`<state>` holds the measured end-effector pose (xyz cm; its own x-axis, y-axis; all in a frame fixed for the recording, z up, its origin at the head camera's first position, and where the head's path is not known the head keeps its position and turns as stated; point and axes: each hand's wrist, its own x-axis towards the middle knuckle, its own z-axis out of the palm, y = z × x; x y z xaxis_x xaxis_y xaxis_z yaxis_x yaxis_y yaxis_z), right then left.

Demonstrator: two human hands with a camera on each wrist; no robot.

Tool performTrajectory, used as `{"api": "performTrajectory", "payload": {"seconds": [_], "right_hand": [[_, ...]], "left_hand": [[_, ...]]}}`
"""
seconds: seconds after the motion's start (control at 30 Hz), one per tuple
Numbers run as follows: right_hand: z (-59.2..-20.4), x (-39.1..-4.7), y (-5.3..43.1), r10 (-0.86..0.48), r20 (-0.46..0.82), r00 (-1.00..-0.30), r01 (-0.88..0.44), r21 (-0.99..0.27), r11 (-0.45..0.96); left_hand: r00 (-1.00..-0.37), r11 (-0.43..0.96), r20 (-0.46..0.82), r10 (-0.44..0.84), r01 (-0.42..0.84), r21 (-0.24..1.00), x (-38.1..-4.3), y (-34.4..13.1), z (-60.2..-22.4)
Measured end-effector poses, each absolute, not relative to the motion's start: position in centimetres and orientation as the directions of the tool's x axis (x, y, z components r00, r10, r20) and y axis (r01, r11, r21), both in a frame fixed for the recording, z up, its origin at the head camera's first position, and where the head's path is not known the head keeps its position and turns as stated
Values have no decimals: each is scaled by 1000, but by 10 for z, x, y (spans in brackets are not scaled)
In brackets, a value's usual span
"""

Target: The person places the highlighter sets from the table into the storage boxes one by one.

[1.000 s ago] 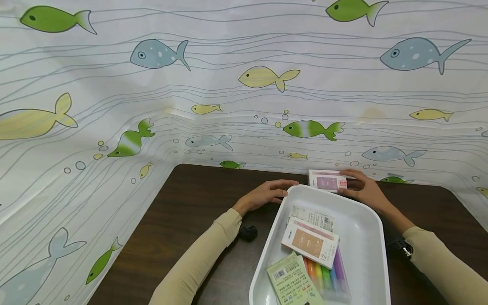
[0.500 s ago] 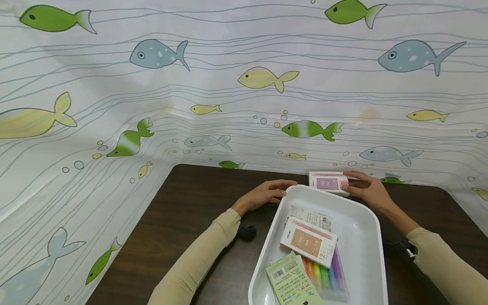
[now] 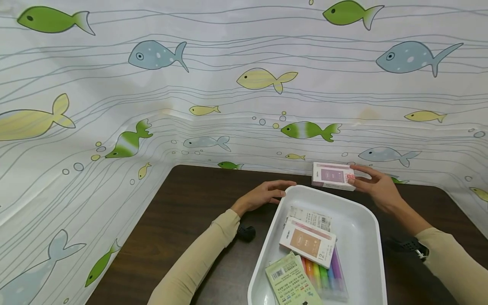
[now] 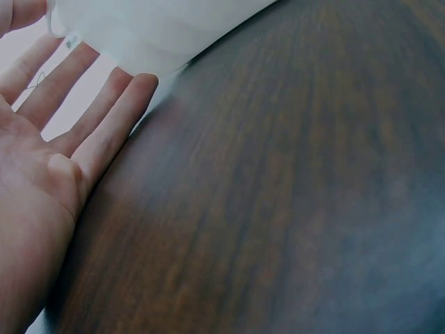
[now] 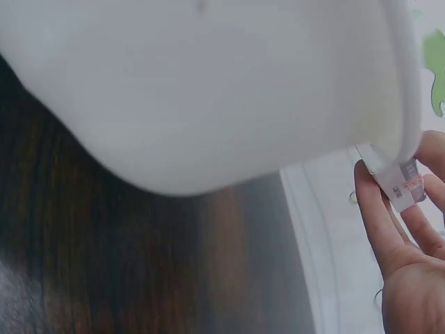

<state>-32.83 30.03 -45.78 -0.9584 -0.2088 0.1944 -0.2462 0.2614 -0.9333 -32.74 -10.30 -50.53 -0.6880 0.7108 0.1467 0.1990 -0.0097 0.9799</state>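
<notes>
In the head view my right hand (image 3: 377, 188) pinches the right end of a small white box (image 3: 333, 176) with a purple panel and a red mark, behind the bin's far rim. The right wrist view shows fingers and thumb about that box (image 5: 410, 191), partly hidden by the bin wall. My left hand (image 3: 263, 197) rests with extended fingers at the far left corner of the white plastic bin (image 3: 366, 237). In the left wrist view its fingertips lie against the bin's outer wall (image 4: 167, 35).
Inside the bin lie a white box with an orange panel (image 3: 306, 241), a green printed packet (image 3: 293, 279) and a clear case of coloured pens (image 3: 335, 275). The dark wooden table (image 3: 183, 203) ends at a fish-patterned curtain (image 3: 213, 84).
My right hand has lifted the purple-panelled box a little and moved it to the right. My left hand keeps its place at the bin's corner.
</notes>
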Motion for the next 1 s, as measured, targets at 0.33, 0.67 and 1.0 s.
{"api": "performTrajectory", "payload": {"seconds": [0.33,0.67,1.0], "right_hand": [[-434,-307,294,-234,213,-949,-277,-917,286],[-425,-281,285,-291,170,-941,-263,-912,315],[-425,-263,283,-387,161,-908,-318,-866,385]], "left_hand": [[-687,2,139,713,201,980,-322,-104,-503],[-684,-5,132,717,185,983,-322,-106,-506],[-680,-2,151,717,214,977,-324,-104,-501]]}}
